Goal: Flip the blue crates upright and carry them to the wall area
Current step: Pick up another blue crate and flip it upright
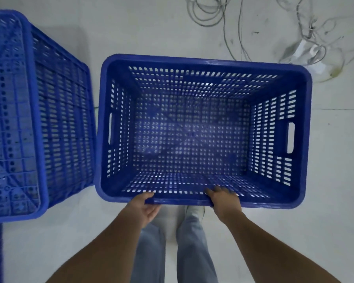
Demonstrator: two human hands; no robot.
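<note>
Both the left hand (pixel 146 207) and right hand (pixel 223 198) grip the near rim of the upright blue crate (pixel 204 60) over a pale floor (pixel 335 160); an overturned crate (pixel 35 119) sits just left, loose cables (pixel 233 27) beyond.

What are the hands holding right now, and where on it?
Both hands, left and right, grip the upright crate by its near long rim, fingers curled over the edge.

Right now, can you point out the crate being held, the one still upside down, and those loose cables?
upright blue crate (pixel 194 137): head view, inside floor.
overturned blue crate (pixel 10 119): head view, upturned base.
loose cables (pixel 208 13): head view, coiled loop on the floor.
</note>
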